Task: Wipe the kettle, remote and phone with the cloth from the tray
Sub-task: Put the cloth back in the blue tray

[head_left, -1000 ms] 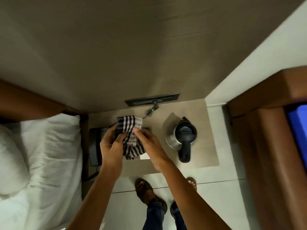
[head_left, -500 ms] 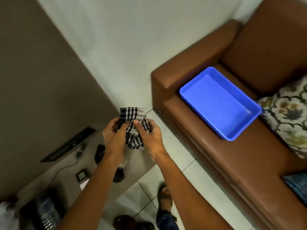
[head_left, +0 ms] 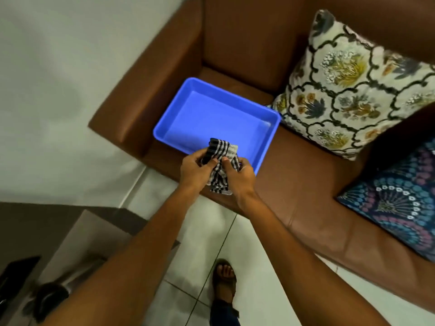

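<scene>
Both hands hold a bunched black-and-white checked cloth (head_left: 220, 161) over the near edge of a blue plastic tray (head_left: 211, 114). My left hand (head_left: 196, 170) grips the cloth's left side and my right hand (head_left: 237, 176) its right side. The tray lies on the seat of a brown leather sofa (head_left: 306, 184) and holds nothing else. At the bottom left the dark kettle (head_left: 50, 300) stands on a low side table (head_left: 98, 234), blurred and partly hidden by my left arm. The remote and phone are out of view.
A floral cushion (head_left: 353, 90) leans against the sofa back just right of the tray, and a blue patterned cushion (head_left: 400, 196) lies further right. White floor tiles and my sandalled foot (head_left: 223, 278) are below. A pale wall stands at left.
My view has swung from the side table with the kettle to the sofa. Both hands carried the cloth along and now hold it over the tray's near edge.
</scene>
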